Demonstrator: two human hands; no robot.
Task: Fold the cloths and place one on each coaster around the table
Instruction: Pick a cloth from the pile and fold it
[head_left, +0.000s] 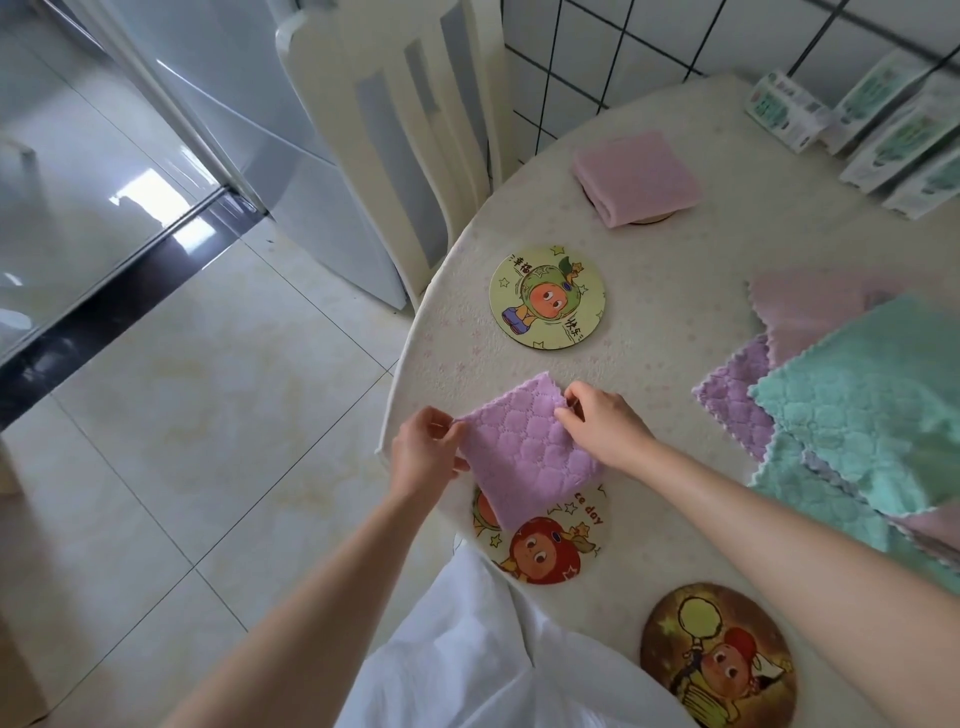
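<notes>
1. Purple cloth (524, 447): folded to a small square, quilted scallop pattern, zigzag edges. It lies at the near-left edge of the desk (649, 332), tilted, its lower corner overlapping the red-character coaster (545, 545).
2. Left hand (423, 449): fingers pinch the cloth's left corner, at the desk rim.
3. Right hand (602, 421): fingers pinch the cloth's upper right edge; rest of the hand sits over the cloth's right side.
4. Pink cloth (636, 174): folded, smooth-looking, on a round coaster at the far side of the desk; only a sliver of that coaster shows beneath it.
5. Green coaster (548, 296): round, cartoon figure in a green hood, bare, between the pink cloth and the purple one.
6. Brown coaster (719, 654): round, cartoon figure with a red cap, bare, nearest the person.
7. Pile (852, 395) at right: unfolded cloths, overlapping, in teal, purple and pink; teal on top. Same quilted texture, zigzag trim.
8. Packets (904, 140) stand along the tiled wall at the far right; print too blurred to read.
9. Cream chair (410, 130) stands at the desk's far-left side.
</notes>
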